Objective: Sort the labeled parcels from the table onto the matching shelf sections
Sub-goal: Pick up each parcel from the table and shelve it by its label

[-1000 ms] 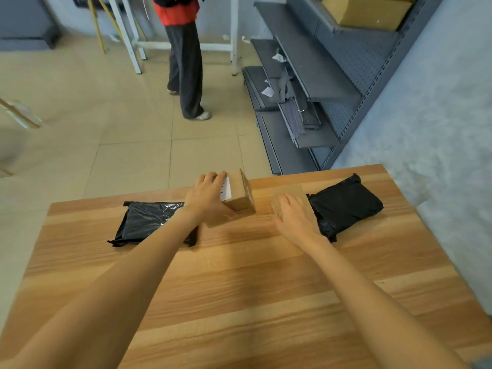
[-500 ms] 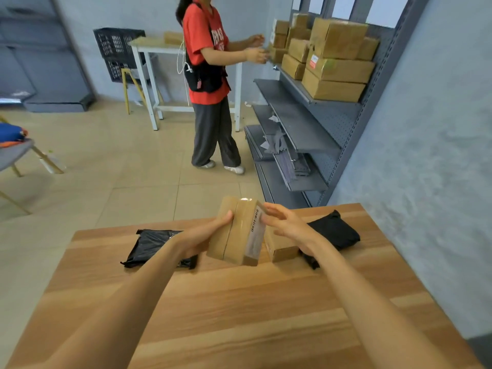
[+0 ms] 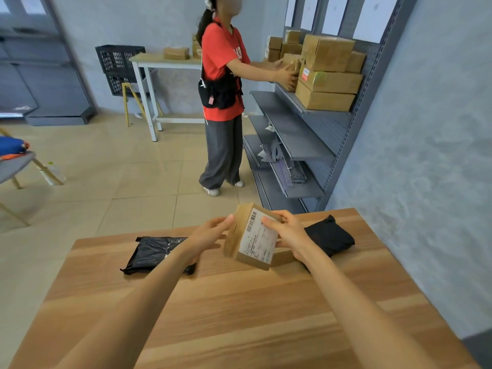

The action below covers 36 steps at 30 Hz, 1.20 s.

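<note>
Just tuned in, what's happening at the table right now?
The wearer holds a small cardboard box up over the wooden table with both hands, left hand and right hand, its shipping label turned toward the camera. Two black poly mailers, one at left and one at right, lie on the table, with another brown box partly hidden under the right hand. Another person in a red shirt handles boxes at the grey shelf.

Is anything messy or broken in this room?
Yes. On the lower shelves of the grey rack, loose grey parts lie in a jumbled heap, with a scrap of paper on the shelf above. The cardboard box in both hands looks undamaged.
</note>
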Motion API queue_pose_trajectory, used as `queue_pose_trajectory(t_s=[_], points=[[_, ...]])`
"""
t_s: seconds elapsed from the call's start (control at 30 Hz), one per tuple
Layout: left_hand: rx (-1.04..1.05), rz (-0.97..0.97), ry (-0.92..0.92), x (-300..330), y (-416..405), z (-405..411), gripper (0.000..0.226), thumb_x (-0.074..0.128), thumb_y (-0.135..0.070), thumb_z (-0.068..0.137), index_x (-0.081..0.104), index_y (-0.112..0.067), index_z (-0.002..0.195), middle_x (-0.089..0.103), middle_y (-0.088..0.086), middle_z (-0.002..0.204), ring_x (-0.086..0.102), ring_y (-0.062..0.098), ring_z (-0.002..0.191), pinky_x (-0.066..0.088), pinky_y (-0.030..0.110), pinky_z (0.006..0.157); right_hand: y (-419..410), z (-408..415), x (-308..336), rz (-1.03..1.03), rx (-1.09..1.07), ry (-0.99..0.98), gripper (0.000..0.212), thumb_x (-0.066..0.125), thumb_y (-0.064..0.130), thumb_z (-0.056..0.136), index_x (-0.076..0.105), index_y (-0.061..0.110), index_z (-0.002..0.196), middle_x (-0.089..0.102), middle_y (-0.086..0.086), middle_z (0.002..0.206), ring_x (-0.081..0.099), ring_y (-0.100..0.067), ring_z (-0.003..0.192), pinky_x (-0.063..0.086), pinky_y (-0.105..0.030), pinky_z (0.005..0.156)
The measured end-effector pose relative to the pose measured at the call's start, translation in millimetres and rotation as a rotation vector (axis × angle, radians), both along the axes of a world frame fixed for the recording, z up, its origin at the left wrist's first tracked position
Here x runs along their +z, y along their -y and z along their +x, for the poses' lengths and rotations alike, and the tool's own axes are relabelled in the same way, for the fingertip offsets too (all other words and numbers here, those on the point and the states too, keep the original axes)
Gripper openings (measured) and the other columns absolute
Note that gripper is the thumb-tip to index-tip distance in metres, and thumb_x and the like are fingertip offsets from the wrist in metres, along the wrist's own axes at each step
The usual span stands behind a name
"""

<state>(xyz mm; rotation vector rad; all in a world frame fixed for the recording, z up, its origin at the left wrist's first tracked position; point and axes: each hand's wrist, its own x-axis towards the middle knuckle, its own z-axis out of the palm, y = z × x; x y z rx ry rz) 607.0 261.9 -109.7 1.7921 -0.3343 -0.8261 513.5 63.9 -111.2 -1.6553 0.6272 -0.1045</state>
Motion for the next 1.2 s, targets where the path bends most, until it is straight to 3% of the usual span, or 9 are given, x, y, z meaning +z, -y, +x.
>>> queue_pose_trajectory(t_s=[0.17, 0.3, 0.4, 0.5, 0.63, 0.8, 0.93, 1.07, 1.2], points=[[0.018, 0.072, 0.232, 14.5, 15.0, 2.0, 0.083, 0.062, -0.055, 0.083, 0.027, -0.02, 0.149, 0.038, 0.005, 0.149, 0.042, 0.021, 0.132, 0.036, 0.038, 0.105, -1.0, 6.0, 4.9, -0.402, 0.148, 0.006, 0.051, 0.074, 0.04, 0.08, 0.053, 0.024, 0.124, 0.063, 0.002, 0.11, 0.062, -0.016, 0.099, 0.055, -0.04, 0.084], [-0.084, 0.151, 0.21, 21.3, 22.7, 5.2, 0.094, 0.066, -0.055, 0.08, 0.02, -0.017, 0.152, 0.033, 0.006, 0.153, 0.037, 0.024, 0.136, 0.032, 0.04, 0.11, -8.9, 7.8, 15.5, -0.537, 0.251, 0.029, 0.054, 0.076, 0.046, 0.076, 0.054, 0.027, 0.122, 0.063, 0.005, 0.105, 0.06, -0.014, 0.095, 0.052, -0.034, 0.079], [-0.078, 0.136, 0.133, 16.3, 22.0, 6.7, 0.103, 0.071, -0.055, 0.076, 0.014, -0.019, 0.154, 0.03, 0.006, 0.154, 0.036, 0.024, 0.136, 0.033, 0.043, 0.112, -13.4, 9.2, 17.8, -0.505, 0.184, 0.035, 0.061, 0.074, 0.057, 0.073, 0.053, 0.026, 0.121, 0.059, 0.008, 0.104, 0.058, -0.012, 0.097, 0.051, -0.029, 0.075], [-0.004, 0.064, 0.049, 8.6, 18.2, 4.1, 0.111, 0.075, -0.049, 0.073, 0.005, -0.024, 0.154, 0.023, 0.007, 0.157, 0.033, 0.027, 0.139, 0.03, 0.045, 0.113, -11.3, 11.2, 15.6, -0.394, 0.031, 0.025, 0.045, 0.072, 0.044, 0.081, 0.054, 0.018, 0.113, 0.062, 0.004, 0.1, 0.064, -0.013, 0.089, 0.059, -0.036, 0.072], [-0.025, 0.009, -0.035, -3.6, 15.1, -0.6, 0.099, 0.08, -0.042, 0.07, 0.024, -0.021, 0.15, 0.057, 0.003, 0.132, 0.062, 0.019, 0.111, 0.047, 0.04, 0.1, -13.3, 10.5, 15.7, -0.167, -0.083, 0.016, 0.038, 0.07, 0.038, 0.085, 0.053, 0.013, 0.108, 0.062, -0.002, 0.102, 0.066, -0.016, 0.089, 0.061, -0.041, 0.066], [-0.046, 0.018, -0.037, -1.9, 8.3, 11.6, 0.086, 0.083, -0.05, 0.058, 0.049, -0.028, 0.133, 0.073, -0.002, 0.106, 0.07, 0.016, 0.098, 0.051, 0.039, 0.093, -5.7, 9.3, 20.9, -0.151, 0.047, -0.098, 0.045, 0.064, 0.048, 0.087, 0.05, 0.02, 0.12, 0.062, 0.001, 0.109, 0.064, -0.02, 0.097, 0.058, -0.04, 0.08], [-0.233, 0.062, -0.087, 15.1, 1.5, 23.2, 0.053, 0.073, -0.042, 0.074, 0.06, -0.026, 0.123, 0.073, 0.001, 0.106, 0.068, 0.017, 0.099, 0.049, 0.038, 0.093, 10.7, 11.0, 34.4, -0.082, 0.214, -0.136, 0.065, 0.062, 0.052, 0.087, 0.04, 0.027, 0.143, 0.052, 0.002, 0.132, 0.054, -0.018, 0.116, 0.047, -0.035, 0.086], [-0.399, 0.131, -0.108, 25.8, 5.6, 26.9, 0.056, 0.071, -0.043, 0.074, 0.059, -0.023, 0.125, 0.071, 0.005, 0.112, 0.067, 0.019, 0.101, 0.052, 0.034, 0.089, 4.1, 14.0, 31.7, 0.011, 0.329, -0.137, 0.054, 0.068, 0.041, 0.086, 0.049, 0.026, 0.134, 0.066, 0.0, 0.118, 0.065, -0.017, 0.106, 0.055, -0.037, 0.084], [-0.273, 0.076, -0.063, 24.3, 5.3, 25.1, 0.053, 0.066, -0.048, 0.083, 0.056, -0.025, 0.13, 0.071, 0.0, 0.113, 0.065, 0.016, 0.106, 0.048, 0.035, 0.096, 0.5, 11.9, 21.3, -0.008, 0.254, -0.109, 0.042, 0.066, 0.043, 0.087, 0.059, 0.02, 0.121, 0.073, -0.001, 0.105, 0.07, -0.018, 0.095, 0.057, -0.039, 0.087]])
